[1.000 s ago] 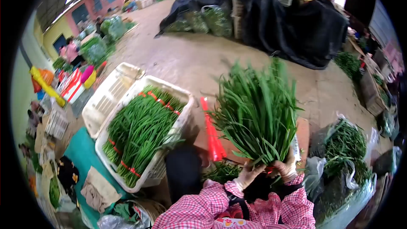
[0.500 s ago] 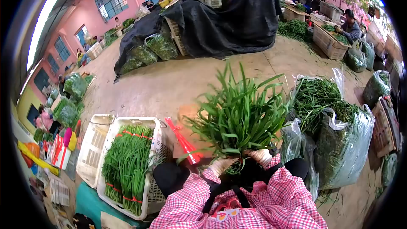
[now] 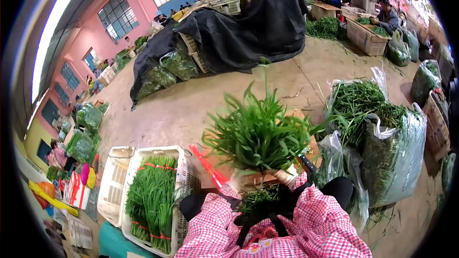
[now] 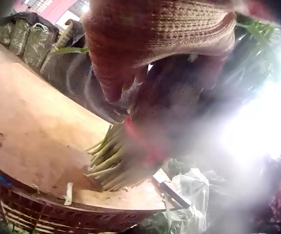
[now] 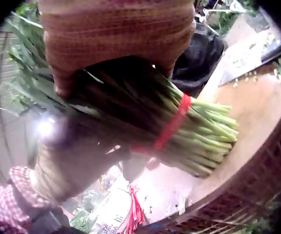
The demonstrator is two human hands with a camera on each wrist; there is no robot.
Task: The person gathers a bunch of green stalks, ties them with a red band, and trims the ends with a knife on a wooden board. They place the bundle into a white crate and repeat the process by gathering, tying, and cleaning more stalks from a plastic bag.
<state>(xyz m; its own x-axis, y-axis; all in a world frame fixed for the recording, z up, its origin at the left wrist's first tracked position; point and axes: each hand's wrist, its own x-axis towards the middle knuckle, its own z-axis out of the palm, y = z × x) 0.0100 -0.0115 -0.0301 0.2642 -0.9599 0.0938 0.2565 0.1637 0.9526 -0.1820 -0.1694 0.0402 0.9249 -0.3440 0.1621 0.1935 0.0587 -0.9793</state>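
Note:
Both gloved hands grip a thick bunch of garlic chives (image 3: pixel 258 136) over a board (image 4: pixel 38 131). A red band (image 5: pixel 172 124) circles the pale stalks just above their trimmed ends, which sit close over the board's edge. My right hand (image 5: pixel 116 36) curls over the bunch from above in the right wrist view, and my left hand (image 4: pixel 160 36) grips it beside the band. In the head view the leaves hide much of the left hand. A knife (image 3: pixel 307 163) lies on the board to the right, and red ties (image 3: pixel 209 168) lie on the left.
The board tops a woven basket (image 5: pixel 257 190). A white crate (image 3: pixel 180 188) of tied bunches stands left. Large plastic bags of greens (image 3: pixel 397 157) stand right. Ahead, a black cover (image 3: pixel 248 38) drapes over stacked crates, and people (image 3: pixel 387 16) sit farther off.
The head view has swung right and up. The bunch, held upright over the lap earlier, has moved forward over the board, its leaves pointing away. Both hands still hold it.

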